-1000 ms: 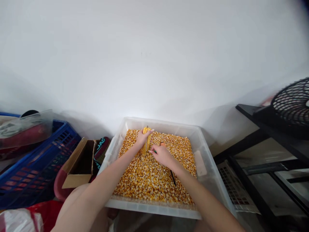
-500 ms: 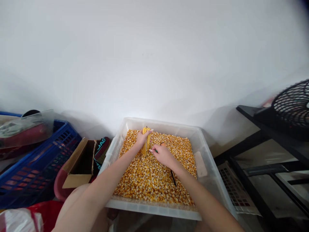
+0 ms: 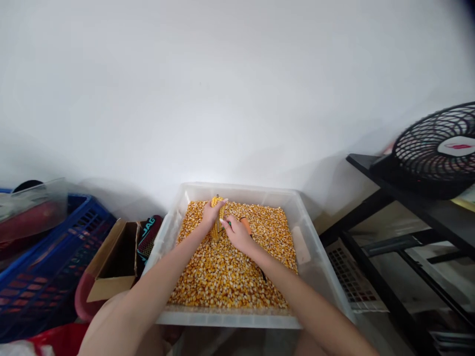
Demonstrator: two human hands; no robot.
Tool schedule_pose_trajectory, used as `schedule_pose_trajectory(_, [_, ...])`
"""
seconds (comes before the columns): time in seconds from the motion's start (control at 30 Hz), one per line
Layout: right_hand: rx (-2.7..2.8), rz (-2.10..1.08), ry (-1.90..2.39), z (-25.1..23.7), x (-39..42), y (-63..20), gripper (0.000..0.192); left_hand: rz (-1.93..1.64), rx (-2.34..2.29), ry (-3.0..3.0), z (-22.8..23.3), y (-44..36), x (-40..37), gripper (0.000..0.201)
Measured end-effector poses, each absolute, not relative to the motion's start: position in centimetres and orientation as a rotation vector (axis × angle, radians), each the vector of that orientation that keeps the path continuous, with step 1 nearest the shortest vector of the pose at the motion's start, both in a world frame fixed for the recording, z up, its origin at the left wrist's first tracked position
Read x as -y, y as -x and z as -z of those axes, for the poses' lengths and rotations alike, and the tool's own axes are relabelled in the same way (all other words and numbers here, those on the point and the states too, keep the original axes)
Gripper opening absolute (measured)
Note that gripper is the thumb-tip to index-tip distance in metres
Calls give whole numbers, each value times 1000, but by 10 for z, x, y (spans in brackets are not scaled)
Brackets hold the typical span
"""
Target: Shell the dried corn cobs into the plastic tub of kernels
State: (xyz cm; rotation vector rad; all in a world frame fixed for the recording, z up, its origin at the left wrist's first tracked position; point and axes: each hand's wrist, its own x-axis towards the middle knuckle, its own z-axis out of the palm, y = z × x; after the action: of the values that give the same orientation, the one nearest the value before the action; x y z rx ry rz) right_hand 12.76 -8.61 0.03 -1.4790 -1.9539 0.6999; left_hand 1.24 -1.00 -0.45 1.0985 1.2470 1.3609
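Note:
My left hand [image 3: 210,214] is wrapped round a yellow corn cob [image 3: 215,233], held tilted over the kernels. Bare strips run between some of its rows. Against the cob's right side, my right hand [image 3: 238,235] is closed on a small tool with a green part [image 3: 229,224]; the fingers hide most of it. Loose corn kernels [image 3: 218,284] fill much of a clear plastic tub [image 3: 237,319] beneath both hands. Just beyond the right hand an orange piece [image 3: 246,226] lies on the kernels. A dark rod end [image 3: 263,275] shows beside the right forearm.
On the left stand a blue plastic crate [image 3: 55,257], an open cardboard box [image 3: 111,287] in a pink basin [image 3: 84,296], and a dark mesh item with teal lettering [image 3: 149,237]. To the right, a black fan [image 3: 434,143] sits on a black rack [image 3: 371,217]. A white wall [image 3: 237,99] rises behind.
The view has shifted slightly, bringing more of the fan in. My right hand has moved up along the cob, closer to my left hand. More of the orange piece shows.

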Motion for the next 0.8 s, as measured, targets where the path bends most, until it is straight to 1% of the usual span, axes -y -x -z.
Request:
schedule_pose_trajectory(0.07, [1863,-710,1506,8,83,-124,27,-1361,-1238,-1158,8,-12,9,27])
schedule_pose_trajectory(0.27, [1614,-800,1559,28,78,-111,40,-1401,-1251,-1295,8,-15,13,28])
schedule_pose_trajectory(0.4, [1657,-781,1586,34,76,-109,40,-1390,-1301,-1401,7,-22,17,33])
schedule_pose_trajectory(0.6, [1641,-773,1629,27,75,-111,37,-1399,-1351,-1472,10,-25,21,35])
schedule_pose_trajectory(0.73, [1602,-788,1584,24,75,-110,35,-1446,-1319,-1429,5,-26,23,37])
schedule_pose_trajectory(0.8, [1505,-878,1519,22,74,-112,36,-1468,-1297,-1311,-1,-24,21,38])
